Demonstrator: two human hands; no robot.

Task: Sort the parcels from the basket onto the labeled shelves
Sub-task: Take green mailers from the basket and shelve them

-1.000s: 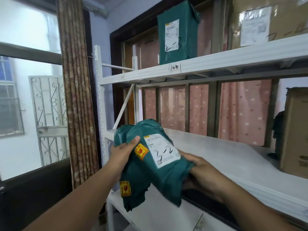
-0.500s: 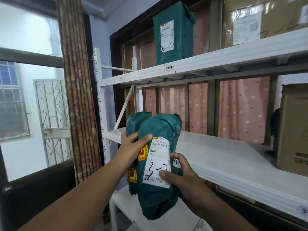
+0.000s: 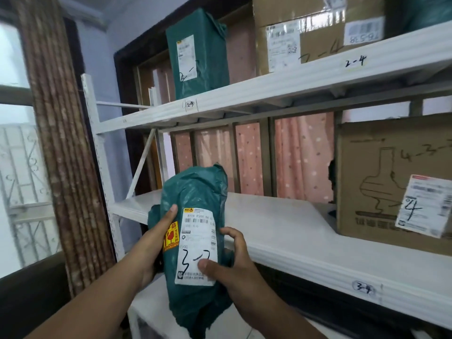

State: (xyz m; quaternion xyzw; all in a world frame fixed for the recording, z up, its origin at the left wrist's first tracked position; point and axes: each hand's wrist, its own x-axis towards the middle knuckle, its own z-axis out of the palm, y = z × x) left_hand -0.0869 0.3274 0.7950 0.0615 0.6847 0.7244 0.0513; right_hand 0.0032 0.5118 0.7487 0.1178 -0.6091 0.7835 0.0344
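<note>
Both hands (image 3: 156, 243) grip a green parcel (image 3: 195, 231) before white shelves (image 3: 281, 231).

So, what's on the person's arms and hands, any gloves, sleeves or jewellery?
Nothing visible: the left hand and right hand are ungloved, with no rings on the fingers in view. Both forearms are bare to the frame edge, with no sleeve, watch or wristband showing.

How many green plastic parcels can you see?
2: one green parcel held upright in both hands before the middle shelf; another standing on the upper shelf. Others may be hidden.
</note>
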